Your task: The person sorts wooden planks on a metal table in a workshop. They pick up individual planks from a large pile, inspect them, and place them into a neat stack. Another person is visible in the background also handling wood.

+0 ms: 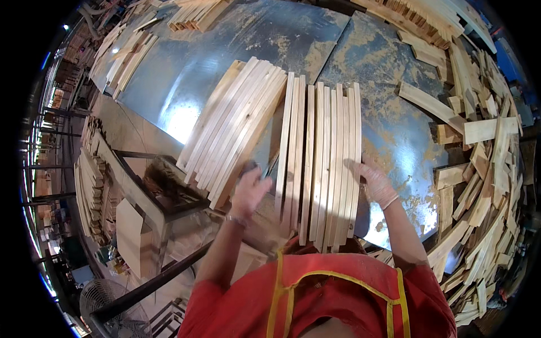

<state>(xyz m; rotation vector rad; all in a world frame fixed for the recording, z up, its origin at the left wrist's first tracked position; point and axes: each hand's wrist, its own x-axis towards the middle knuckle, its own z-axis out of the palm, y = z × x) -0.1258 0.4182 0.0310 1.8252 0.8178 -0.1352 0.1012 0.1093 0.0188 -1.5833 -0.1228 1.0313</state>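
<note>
Several pale wooden slats (324, 163) stand side by side on edge in front of me, their near ends close to my red apron. My right hand (376, 183), in a thin clear glove, rests against the rightmost slat with its fingers stretched over the top edges. Just left of these slats is my left hand (251, 191), slightly blurred, its fingers apart and nothing seen in them. It is beside the near end of a second bundle of slats (239, 124), which leans at an angle. A narrow gap separates the two bundles.
The dark metal table (270, 34) is dusted with sawdust. Loose wood offcuts (479, 208) heap up along the right. More slats (132, 62) lie at the far left, and another stack (197, 14) at the back. A metal frame (169, 211) and a fan (112, 307) stand at lower left.
</note>
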